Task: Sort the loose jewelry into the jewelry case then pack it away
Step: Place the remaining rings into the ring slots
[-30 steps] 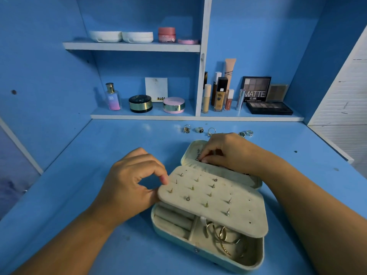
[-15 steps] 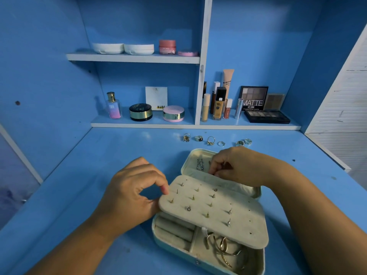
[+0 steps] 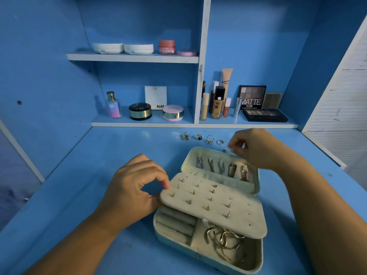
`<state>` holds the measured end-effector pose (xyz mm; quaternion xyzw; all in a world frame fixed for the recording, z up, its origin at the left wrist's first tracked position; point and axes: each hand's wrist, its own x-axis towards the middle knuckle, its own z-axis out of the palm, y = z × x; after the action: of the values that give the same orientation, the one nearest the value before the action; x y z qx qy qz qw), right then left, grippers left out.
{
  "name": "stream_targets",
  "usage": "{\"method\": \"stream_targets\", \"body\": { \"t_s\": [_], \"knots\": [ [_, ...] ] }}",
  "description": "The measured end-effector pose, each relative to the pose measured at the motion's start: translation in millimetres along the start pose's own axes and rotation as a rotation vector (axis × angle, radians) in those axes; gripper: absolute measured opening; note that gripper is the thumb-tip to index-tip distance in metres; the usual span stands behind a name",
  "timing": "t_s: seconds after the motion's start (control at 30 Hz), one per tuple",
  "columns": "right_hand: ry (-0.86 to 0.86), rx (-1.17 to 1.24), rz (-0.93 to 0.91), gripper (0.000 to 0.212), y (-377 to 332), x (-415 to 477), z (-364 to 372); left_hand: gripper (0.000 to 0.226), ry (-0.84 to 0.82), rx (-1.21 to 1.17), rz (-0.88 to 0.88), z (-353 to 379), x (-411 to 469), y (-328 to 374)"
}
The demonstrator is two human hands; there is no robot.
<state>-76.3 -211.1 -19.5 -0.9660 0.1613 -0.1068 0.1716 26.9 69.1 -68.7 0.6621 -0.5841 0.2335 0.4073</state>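
Jewelry case (image 3: pixel 198 255) sits open on the blue desk (image 3: pixel 89 175), front centre, with its lid (image 3: pixel 206 150) tipped back. We count five chains (image 3: pixel 221 167) hanging side by side inside the lid. The earring panel (image 3: pixel 228 221) lies across the case, raised above the tray, with stud posts poking up through it. Under it, ring rolls (image 3: pixel 174 223) fill the left compartment and a tangle of gold bracelets (image 3: pixel 224 241) lies in the right one.

Left hand (image 3: pixel 131 193) pinches the panel's left edge: index fingertip on top, thumb at the rim below, other fingers curled in. Right hand (image 3: pixel 256 147) hovers over the lid's back right corner, fingers bent toward the thumb. It is blurred there, so we can't tell whether it grasps anything, possibly nothing.

Four loose rings (image 3: pixel 210 139) sit in a row on the desk just behind the case, none touching. The flower ring (image 3: pixel 185 136) is at the left end. The thin silver band (image 3: pixel 220 142) is at the right end, near the right hand's fingertips.

Behind, the lower shelf (image 3: pixel 139 124) holds a perfume bottle (image 3: pixel 113 105), two round compacts, several tubes and bottles, and a MATTE palette (image 3: pixel 251 97). On the upper shelf (image 3: pixel 129 58) we see two white dishes and a pink jar (image 3: pixel 166 47).
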Motion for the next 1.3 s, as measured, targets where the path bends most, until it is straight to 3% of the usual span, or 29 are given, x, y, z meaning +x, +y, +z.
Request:
{"method": "stream_targets", "body": {
  "t_s": [0.1,0.27,0.37,0.5,0.63,1.1,1.3],
  "knots": [
    [0.032,-0.043,0.132,0.009,21,3,-3,0.023,0.013,-0.003,-0.008,1,-1,-1],
    [-0.063,-0.025,0.128,0.009,26,7,9,0.03,0.028,-0.009,-0.011,3,-1,-1],
    [-0.012,-0.016,0.168,0.005,35,7,6,0.029,0.039,-0.023,-0.01,5,-3,-3],
    [0.164,-0.209,0.459,0.022,71,0,-7,0.032,0.044,-0.028,-0.015,4,-4,-4],
    [0.001,-0.275,0.69,0.029,92,-6,-2,0.024,0.033,-0.034,-0.011,6,-5,-6],
    [0.131,-0.27,0.718,0.007,57,-9,9,0.031,0.025,-0.02,-0.024,4,-4,-3],
    [0.042,-0.266,0.649,0.029,56,-4,11,0.034,0.023,-0.018,-0.026,3,-3,-2]
  ]
}}
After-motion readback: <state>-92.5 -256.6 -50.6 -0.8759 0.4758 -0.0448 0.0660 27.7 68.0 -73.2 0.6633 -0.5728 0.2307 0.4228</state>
